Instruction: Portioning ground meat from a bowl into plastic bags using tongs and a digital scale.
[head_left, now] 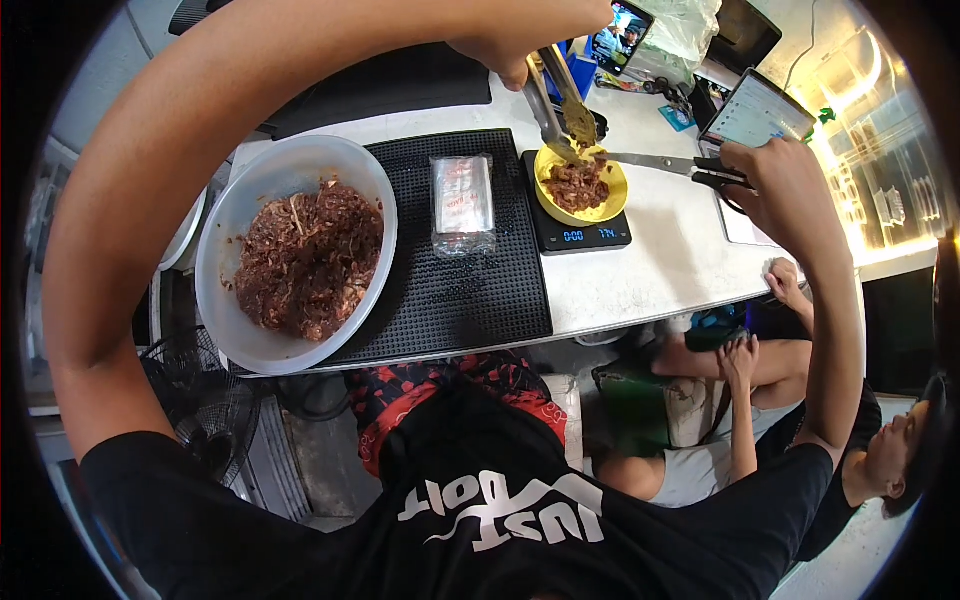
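My left hand (525, 38) is closed on metal tongs (545, 108), whose tips reach down into a yellow bowl (622, 190). Dark marinated meat (577, 187) lies in the bowl, which rests on a black digital scale (583, 240) with a lit display. In my right hand (785, 180) are black-handled scissors (655, 160); their blades point left and the tips are at the bowl's rim, close to the tongs. A large translucent tub (215, 270) to the left holds a heap of similar meat (310, 260).
A black rubber mat (410, 300) lies under part of the tub, with a clear plastic packet (464, 200) on it. Behind the scale are a phone (622, 35) and a laptop (760, 110). A person (740, 365) sits at the right, below the white table's (665, 270) edge.
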`<state>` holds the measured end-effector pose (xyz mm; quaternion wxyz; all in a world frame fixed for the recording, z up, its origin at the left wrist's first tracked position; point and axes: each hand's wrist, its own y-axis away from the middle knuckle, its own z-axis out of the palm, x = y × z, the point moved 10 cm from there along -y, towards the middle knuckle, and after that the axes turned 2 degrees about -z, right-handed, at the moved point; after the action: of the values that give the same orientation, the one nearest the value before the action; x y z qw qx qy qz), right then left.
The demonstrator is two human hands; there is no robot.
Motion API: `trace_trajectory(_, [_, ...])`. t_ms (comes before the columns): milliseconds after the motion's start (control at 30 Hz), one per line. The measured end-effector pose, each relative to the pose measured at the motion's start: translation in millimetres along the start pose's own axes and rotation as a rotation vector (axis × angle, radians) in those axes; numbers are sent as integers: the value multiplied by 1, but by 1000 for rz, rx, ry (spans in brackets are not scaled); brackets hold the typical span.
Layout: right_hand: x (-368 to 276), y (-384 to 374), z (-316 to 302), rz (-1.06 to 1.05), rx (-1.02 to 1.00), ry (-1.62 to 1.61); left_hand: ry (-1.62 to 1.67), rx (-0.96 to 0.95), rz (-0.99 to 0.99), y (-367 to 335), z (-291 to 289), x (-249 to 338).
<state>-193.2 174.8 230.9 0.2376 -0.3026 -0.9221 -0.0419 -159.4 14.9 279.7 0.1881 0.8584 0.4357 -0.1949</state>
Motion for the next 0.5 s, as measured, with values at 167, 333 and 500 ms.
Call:
trace_trajectory(167, [-3, 1, -1, 46, -10, -19, 23, 38, -19, 2, -3, 1])
trace_trajectory(333, [-16, -1, 14, 63, -69, -66, 136, -128, -103, -6, 2, -4])
trace_trajectory(500, [-17, 5, 13, 66, -69, -96, 51, -59, -62, 5, -5, -1])
